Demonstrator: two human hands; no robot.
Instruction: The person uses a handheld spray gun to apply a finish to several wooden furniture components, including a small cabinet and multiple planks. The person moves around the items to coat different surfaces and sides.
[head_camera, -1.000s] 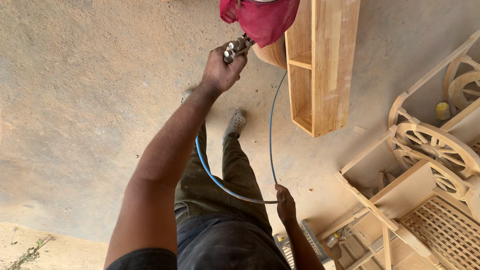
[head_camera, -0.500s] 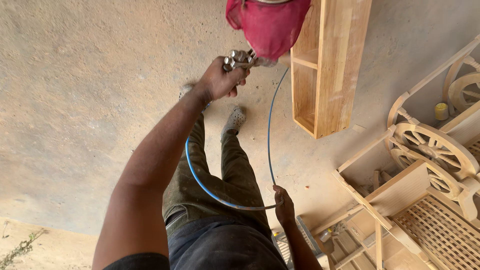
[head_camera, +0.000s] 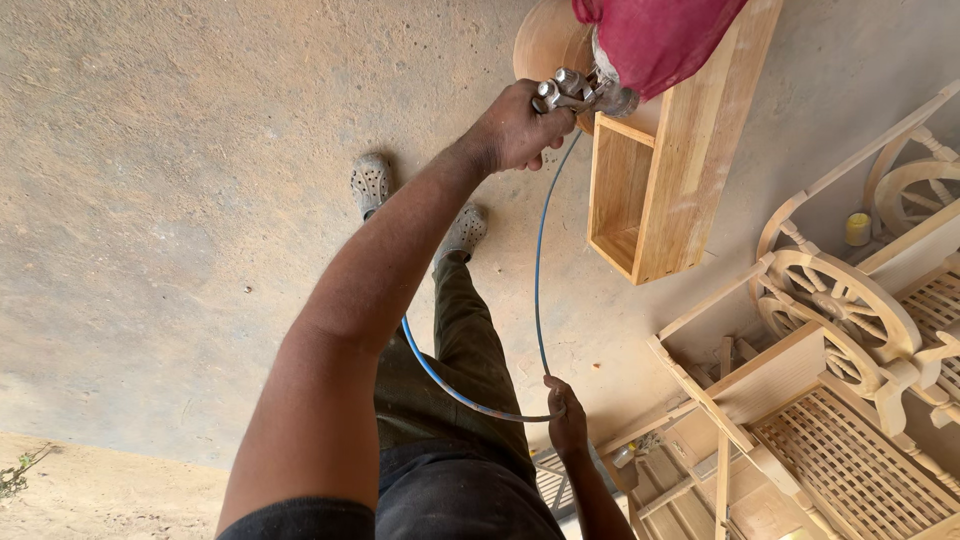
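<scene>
Beside the open wooden box (head_camera: 662, 170), at its near corner, the left hand (head_camera: 515, 128) is gripping a metal spray gun (head_camera: 580, 94) whose cup is wrapped in red cloth (head_camera: 652, 35). Below the box, the right hand (head_camera: 566, 418) is closing around the blue hose (head_camera: 537, 290), holding 1 loop off the floor. Judging by the pale, dull wood, the box is looking mostly uncoated, so most of the spraying is seemingly remaining. Compared with 0.5 s ago, the gun is sitting closer to the box and the left arm is reaching further.
</scene>
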